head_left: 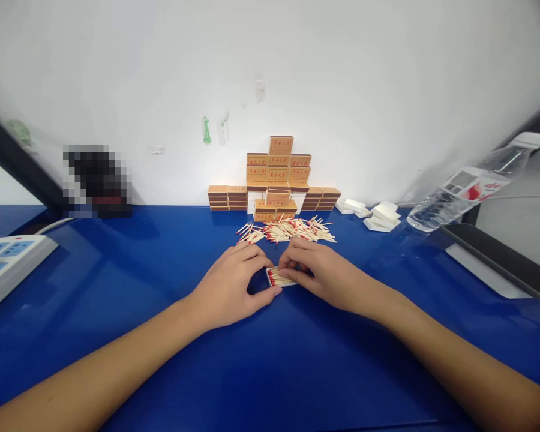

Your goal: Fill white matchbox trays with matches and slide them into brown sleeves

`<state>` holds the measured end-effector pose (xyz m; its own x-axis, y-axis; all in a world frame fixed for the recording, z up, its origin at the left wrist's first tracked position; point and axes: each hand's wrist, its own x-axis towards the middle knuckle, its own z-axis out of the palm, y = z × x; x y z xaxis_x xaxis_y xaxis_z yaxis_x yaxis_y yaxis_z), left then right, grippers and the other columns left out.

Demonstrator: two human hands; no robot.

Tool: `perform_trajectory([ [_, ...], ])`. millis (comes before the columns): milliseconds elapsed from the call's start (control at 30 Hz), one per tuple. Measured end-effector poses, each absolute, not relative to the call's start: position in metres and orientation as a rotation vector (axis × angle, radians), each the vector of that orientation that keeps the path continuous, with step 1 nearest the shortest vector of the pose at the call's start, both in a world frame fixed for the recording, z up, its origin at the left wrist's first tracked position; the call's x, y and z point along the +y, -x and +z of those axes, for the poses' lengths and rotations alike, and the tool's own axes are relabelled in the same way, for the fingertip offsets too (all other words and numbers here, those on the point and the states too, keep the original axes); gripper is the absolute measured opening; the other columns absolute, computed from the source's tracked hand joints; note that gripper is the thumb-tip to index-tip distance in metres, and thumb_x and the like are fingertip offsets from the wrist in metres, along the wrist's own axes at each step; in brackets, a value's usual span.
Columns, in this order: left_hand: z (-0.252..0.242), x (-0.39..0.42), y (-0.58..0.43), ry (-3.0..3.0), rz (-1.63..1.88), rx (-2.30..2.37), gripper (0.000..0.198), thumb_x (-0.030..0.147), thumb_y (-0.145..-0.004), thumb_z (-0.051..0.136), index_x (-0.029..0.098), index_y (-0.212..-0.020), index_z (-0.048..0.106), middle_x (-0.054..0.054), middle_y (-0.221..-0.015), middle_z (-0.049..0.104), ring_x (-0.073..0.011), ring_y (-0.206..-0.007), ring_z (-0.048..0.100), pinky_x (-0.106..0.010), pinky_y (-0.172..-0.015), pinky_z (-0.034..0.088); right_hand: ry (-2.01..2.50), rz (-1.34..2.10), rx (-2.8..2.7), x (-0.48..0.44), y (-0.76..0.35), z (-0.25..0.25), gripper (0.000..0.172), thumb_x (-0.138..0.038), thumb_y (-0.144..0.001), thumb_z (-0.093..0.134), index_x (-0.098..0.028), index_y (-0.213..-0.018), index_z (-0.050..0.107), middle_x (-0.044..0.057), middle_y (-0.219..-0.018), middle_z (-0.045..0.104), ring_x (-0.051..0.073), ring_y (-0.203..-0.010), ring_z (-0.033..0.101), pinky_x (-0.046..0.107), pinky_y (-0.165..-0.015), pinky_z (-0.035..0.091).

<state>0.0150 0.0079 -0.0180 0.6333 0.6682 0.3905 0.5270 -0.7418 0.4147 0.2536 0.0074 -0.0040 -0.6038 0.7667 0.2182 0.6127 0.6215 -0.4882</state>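
Note:
A small white matchbox tray [282, 280] with red-tipped matches in it lies on the blue table [270, 360]. Around its left end, the thumb and fingers of my left hand [234, 285] grip the tray. My right hand [319, 270] is over the tray's right part, its thumb and index finger pinched together at the matches; whether a match is between them is hidden. Just beyond both hands spreads a loose pile of matches [297, 230]. Behind the pile, orange-brown matchboxes [278, 174] are stacked against the wall.
White empty trays [382, 216] lie right of the stack. Farther right, a clear plastic bottle [472, 183] leans beside a dark, long object [499, 258]. A white power strip [15, 264] is at the left, near a pixelated dark object [99, 183].

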Motion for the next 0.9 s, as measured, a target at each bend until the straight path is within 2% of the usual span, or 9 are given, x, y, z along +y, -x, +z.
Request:
perform_trajectory([
  [167, -0.017, 0.009, -0.016, -2.592, 0.793, 0.961, 0.025, 0.036, -0.093, 0.075, 0.02, -0.111, 0.071, -0.007, -0.11, 0.071, -0.0258, -0.108, 0.064, -0.047, -0.101, 0.051, 1.052, 0.347, -2.378, 0.02, -0.259, -0.005, 0.009, -0.021, -0.104, 0.057, -0.021, -0.103, 0.066, 0.004, -0.098, 0.062, 0.017, -0.086, 0.059, 0.031, -0.078, 0.048],
  [333, -0.017, 0.007, -0.017, -2.596, 0.807, 0.931, 0.023, 0.034, -0.092, 0.076, 0.021, -0.11, 0.072, -0.006, -0.109, 0.072, -0.0256, -0.106, 0.065, -0.046, -0.1, 0.052, 1.015, -0.013, -2.41, 0.054, -0.26, -0.012, 0.022, -0.017, -0.102, 0.058, -0.022, -0.12, 0.068, 0.011, -0.111, 0.06, 0.025, -0.104, 0.06, 0.042, -0.091, 0.052],
  [467, -0.016, 0.006, -0.016, -2.596, 0.821, 0.934, 0.023, 0.033, -0.091, 0.076, 0.02, -0.109, 0.072, -0.006, -0.109, 0.073, -0.0261, -0.106, 0.064, -0.046, -0.097, 0.053, 1.008, -0.104, -2.459, 0.067, -0.254, -0.016, 0.018, -0.02, -0.104, 0.055, -0.019, -0.105, 0.073, 0.013, -0.108, 0.061, 0.027, -0.104, 0.057, 0.042, -0.089, 0.053],
  [633, -0.017, 0.006, -0.016, -2.602, 0.838, 0.957, 0.023, 0.035, -0.091, 0.076, 0.019, -0.108, 0.072, -0.006, -0.109, 0.073, -0.0257, -0.106, 0.065, -0.045, -0.098, 0.052, 0.948, -0.077, -2.353, 0.06, -0.254, -0.007, 0.016, -0.02, -0.104, 0.056, -0.02, -0.1, 0.072, 0.011, -0.104, 0.066, 0.026, -0.101, 0.059, 0.042, -0.089, 0.051],
  [767, -0.018, 0.007, -0.016, -2.62, 0.846, 1.08, 0.023, 0.036, -0.092, 0.075, 0.019, -0.106, 0.072, -0.008, -0.108, 0.074, -0.0279, -0.105, 0.065, -0.046, -0.095, 0.053, 0.886, 0.087, -2.341, 0.04, -0.254, 0.004, 0.008, -0.021, -0.103, 0.061, -0.021, -0.104, 0.069, 0.006, -0.099, 0.072, 0.022, -0.095, 0.062, 0.037, -0.084, 0.05],
  [900, -0.017, 0.009, -0.016, -2.616, 0.837, 1.081, 0.021, 0.035, -0.092, 0.074, 0.019, -0.105, 0.072, -0.007, -0.103, 0.073, -0.0264, -0.101, 0.064, -0.045, -0.094, 0.053, 0.84, 0.279, -2.49, 0.023, -0.249, 0.004, 0.011, -0.026, -0.105, 0.06, -0.023, -0.105, 0.071, 0.005, -0.098, 0.071, 0.021, -0.095, 0.061, 0.036, -0.083, 0.048],
])
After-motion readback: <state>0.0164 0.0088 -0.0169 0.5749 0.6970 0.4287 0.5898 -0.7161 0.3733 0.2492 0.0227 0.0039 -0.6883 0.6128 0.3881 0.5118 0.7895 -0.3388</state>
